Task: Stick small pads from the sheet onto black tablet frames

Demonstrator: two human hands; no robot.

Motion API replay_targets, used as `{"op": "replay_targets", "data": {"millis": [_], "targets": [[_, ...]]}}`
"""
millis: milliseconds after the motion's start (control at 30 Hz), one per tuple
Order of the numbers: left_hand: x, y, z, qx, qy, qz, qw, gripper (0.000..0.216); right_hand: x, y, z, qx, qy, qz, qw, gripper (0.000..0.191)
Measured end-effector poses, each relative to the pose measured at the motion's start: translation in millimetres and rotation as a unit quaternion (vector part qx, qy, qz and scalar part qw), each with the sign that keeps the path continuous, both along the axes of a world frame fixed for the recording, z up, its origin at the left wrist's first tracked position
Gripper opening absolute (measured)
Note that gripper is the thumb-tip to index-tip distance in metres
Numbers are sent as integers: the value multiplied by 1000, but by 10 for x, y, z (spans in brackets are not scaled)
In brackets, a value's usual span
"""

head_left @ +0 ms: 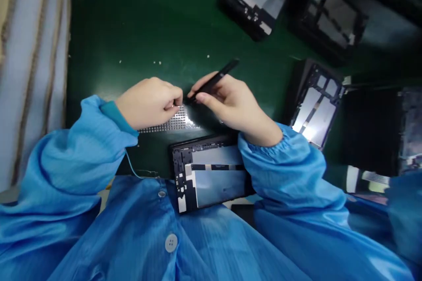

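A slim black tool (220, 74) is pinched by the right hand (234, 99). The left hand (148, 102) is curled; whether anything is held cannot be told. Partly beneath it, a silvery gridded sheet (176, 121) is laid toward the bench's (132, 17) front edge.

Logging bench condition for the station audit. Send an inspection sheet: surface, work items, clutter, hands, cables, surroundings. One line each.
Surface: green tabletop, glossy under the light.
Work items: sheet of small silvery squares beneath the hands; dark slim tool; open-backed device nearest the person's body.
Clutter: small white flecks beyond the hands; more open-backed devices on the right.
Left hand: fingers curled at the sheet; any grip on something can't be told.
Right hand: holds the tool, its tip close to the left fingers.
Cables: thin blue cord below the left cuff; ends unclear.
Surroundings: pale striped object along the left edge.
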State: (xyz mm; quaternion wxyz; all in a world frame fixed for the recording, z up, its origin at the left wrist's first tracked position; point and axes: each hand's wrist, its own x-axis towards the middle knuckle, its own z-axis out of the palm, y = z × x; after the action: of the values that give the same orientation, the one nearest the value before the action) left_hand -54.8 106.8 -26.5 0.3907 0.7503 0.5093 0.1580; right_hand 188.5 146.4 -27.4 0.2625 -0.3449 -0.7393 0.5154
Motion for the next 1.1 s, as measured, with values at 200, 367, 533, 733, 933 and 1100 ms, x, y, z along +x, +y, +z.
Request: {"op": "replay_targets", "data": {"millis": [200,367,533,733,933,1100], "targets": [[-15,-16,-139,2,43,-18,999,10,-98,79,-177,-55,-12,25,998,42],[11,-12,-58,3,95,-31,995,11,-102,101,-128,-45,-34,17,998,36],[15,-19,-62,22,133,-44,990,8,-69,112,38,-43,-55,33,997,25],[-15,-62,-147,80,144,-49,985,20,49,-1127,235,-54,11,-272,961,12],[-43,-90,-165,101,105,-37,989,45,-81,-1879,-153,22,14,-402,915,20],[-61,-75,-148,75,103,-21,992,37,-73,-1808,-217,57,28,-361,930,29]]}}
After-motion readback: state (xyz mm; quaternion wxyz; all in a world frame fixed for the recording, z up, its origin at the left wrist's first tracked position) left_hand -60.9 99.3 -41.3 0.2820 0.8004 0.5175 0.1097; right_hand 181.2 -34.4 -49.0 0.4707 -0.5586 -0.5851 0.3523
